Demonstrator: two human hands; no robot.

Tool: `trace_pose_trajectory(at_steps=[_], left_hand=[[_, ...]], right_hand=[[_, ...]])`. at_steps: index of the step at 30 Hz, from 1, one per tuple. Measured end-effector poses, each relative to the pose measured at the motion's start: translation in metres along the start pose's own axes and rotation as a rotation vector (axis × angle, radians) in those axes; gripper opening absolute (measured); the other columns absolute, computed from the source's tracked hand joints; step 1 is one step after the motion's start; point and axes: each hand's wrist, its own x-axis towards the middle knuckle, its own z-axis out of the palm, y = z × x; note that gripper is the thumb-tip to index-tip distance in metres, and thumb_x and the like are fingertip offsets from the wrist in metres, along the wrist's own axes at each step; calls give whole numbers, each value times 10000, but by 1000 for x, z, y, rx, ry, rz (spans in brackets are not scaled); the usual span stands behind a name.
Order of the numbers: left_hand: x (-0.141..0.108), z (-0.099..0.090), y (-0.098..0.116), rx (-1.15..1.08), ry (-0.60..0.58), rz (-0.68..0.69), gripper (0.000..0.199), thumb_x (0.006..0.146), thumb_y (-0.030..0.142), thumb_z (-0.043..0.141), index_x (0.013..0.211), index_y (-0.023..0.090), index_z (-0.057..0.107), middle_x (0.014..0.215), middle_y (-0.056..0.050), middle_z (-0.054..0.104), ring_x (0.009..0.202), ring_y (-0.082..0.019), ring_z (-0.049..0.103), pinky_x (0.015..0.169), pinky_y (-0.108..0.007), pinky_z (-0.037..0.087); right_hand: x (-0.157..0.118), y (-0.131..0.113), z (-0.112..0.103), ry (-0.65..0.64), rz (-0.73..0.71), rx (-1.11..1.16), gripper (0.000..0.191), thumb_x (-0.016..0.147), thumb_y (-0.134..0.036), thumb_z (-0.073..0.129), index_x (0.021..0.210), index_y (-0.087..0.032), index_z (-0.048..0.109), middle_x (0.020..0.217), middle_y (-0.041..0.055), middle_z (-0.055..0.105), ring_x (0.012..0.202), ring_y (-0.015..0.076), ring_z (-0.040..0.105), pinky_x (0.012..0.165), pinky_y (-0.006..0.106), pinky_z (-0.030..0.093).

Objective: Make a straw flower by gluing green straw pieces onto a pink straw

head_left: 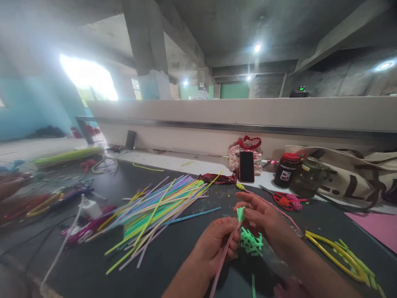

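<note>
My left hand is closed, pinching a pink pipe cleaner that slants down towards me. At its upper end sits a small tuft of light green pipe cleaner pieces. My right hand curls in from the other side, thumb and fingers at the green tuft; some fingertips are hidden behind it. Just beneath the hands lies a little heap of short green pieces. Beyond my right hand, a pink stem with a yellow tip rests on the dark table mat.
Many coloured pipe cleaners spread across the left middle. Yellow-handled pliers and red-handled scissors lie to the right. A phone, a dark bottle and a glass jar stand behind. A magenta glue gun lies left.
</note>
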Motion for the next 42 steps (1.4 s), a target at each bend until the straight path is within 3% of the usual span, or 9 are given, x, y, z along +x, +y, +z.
trace_pose_trajectory(at_steps=[4,10,15,18,20,23,25,29,42], left_hand=[[-2,3,1,34,48,-8,118,660,220,584,713,139,515,482,38,500,345,-25,412,334,-118,247],[-4,7,-2,173,88,102,161,624,234,622,710,122,545,546,-1,567,399,-59,488,352,-143,338],[-3,7,-2,186,94,119,132,620,183,622,695,94,561,537,-8,561,381,-40,471,334,-120,293],[-3,6,1,148,117,139,151,624,193,630,717,96,561,526,-1,557,374,-38,471,331,-116,290],[-4,5,3,138,112,131,166,628,213,634,728,105,557,513,6,554,367,-44,476,327,-120,302],[-5,2,3,172,59,115,178,641,242,624,734,105,560,485,12,547,348,-54,475,313,-129,321],[-4,0,1,204,22,115,174,651,249,611,725,98,564,470,14,544,334,-55,470,302,-131,324],[-3,-1,-1,241,-18,103,155,671,247,582,688,94,561,455,13,546,308,-50,454,289,-130,324],[-5,4,0,244,-11,64,191,659,286,596,695,104,554,533,-15,589,378,-71,516,316,-133,377]], right_hand=[[1,2,0,29,15,-12,331,711,-239,592,1029,-215,503,830,-15,534,475,35,440,379,162,274],[0,1,1,75,36,-36,340,704,-244,581,1026,-188,489,750,-29,502,445,31,425,358,157,252],[0,-2,3,110,61,-86,379,687,-291,583,1030,-178,465,768,-11,536,438,41,451,337,155,258],[1,-3,0,134,68,-104,391,710,-350,558,1048,-180,460,643,-29,533,418,59,451,343,165,274],[2,-3,-4,109,68,-73,379,727,-355,539,1061,-192,463,665,-15,554,444,72,475,357,172,293],[5,-2,-13,-2,85,-11,404,696,-296,563,1078,-221,454,946,44,568,505,70,511,357,167,293],[6,0,-19,-111,86,1,479,645,-219,587,1100,-234,440,1031,55,540,537,75,528,358,161,289],[6,2,-25,-237,47,-29,526,601,-131,567,1105,-232,457,998,46,545,554,81,534,367,165,286],[4,3,-21,-191,-5,-83,407,635,-124,550,1030,-218,521,784,-16,543,474,52,466,371,172,263]])
